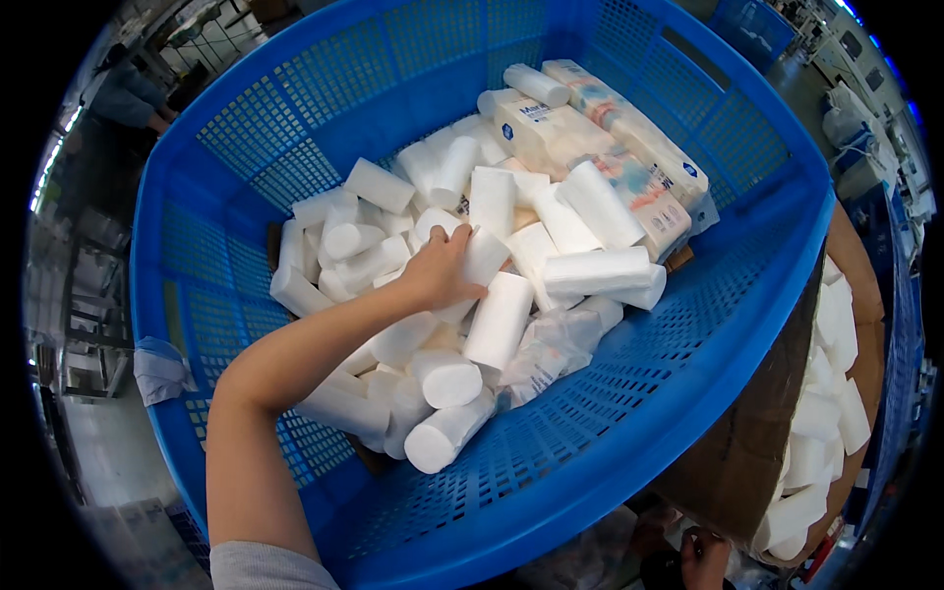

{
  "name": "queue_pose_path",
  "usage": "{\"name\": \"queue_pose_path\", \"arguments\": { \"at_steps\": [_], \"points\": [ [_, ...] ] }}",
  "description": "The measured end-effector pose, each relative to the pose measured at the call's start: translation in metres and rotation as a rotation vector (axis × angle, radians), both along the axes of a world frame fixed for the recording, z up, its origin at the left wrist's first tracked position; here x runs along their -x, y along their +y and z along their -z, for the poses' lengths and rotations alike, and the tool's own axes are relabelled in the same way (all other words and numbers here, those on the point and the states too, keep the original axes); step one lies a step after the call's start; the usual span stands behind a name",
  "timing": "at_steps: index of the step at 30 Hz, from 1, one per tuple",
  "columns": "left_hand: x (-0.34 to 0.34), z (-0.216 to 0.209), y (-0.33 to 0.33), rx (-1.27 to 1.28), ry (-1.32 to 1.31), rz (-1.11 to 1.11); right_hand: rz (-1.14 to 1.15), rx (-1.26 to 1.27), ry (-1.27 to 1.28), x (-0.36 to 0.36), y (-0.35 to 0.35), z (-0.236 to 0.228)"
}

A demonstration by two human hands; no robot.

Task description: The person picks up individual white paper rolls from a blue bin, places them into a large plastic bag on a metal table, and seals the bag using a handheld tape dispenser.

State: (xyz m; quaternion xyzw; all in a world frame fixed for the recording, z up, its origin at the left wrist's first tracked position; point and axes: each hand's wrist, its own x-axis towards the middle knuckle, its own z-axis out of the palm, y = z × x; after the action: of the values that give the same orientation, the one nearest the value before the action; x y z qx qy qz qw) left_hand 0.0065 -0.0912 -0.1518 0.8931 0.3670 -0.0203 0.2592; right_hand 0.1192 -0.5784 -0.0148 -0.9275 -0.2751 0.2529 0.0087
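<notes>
Roll (487, 258), white, sat clasped in the grip of the left hand (440, 270); a second roll (499, 321) lay just right of the thumb, long axis running toward the person

I observe a pale grey sleeve (270, 567) of plain, matte fabric on the operator's left arm (258, 482), its slightly curved hem (270, 546) encircling the limb above the elbow (241, 388). From the hem down, the arm is uncovered; the slender forearm (334, 339) tapers to a narrow wrist (408, 288). The left hand (440, 270) is bare, with slim fingers (456, 236); nail detail is too small to read.
</notes>
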Motion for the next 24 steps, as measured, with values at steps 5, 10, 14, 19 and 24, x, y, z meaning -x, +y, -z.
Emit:
{"name": "queue_pose_path", "arguments": {
  "at_steps": [5, 10, 14, 19, 24],
  "points": [
    [0.010, 0.008, 0.003, 0.188, -0.029, -0.048, 0.116, 0.059, 0.053, 0.000, 0.000, 0.004],
    [0.006, -0.035, 0.039, 0.640, -0.299, 0.113, 0.122, 0.039, 0.027, 0.004, 0.003, 0.001],
    [-0.014, -0.090, 0.019, 0.954, -0.656, 0.199, 0.114, -0.003, 0.045, 0.006, 0.006, -0.005],
    [-0.061, -0.170, -0.023, 1.285, -0.722, 0.060, 0.087, 0.032, 0.029, 0.005, -0.012, 0.003],
    [-0.106, -0.203, -0.068, 1.504, -0.639, 0.144, 0.024, -0.145, 0.051, -0.001, -0.018, 0.006]
  ]
}}
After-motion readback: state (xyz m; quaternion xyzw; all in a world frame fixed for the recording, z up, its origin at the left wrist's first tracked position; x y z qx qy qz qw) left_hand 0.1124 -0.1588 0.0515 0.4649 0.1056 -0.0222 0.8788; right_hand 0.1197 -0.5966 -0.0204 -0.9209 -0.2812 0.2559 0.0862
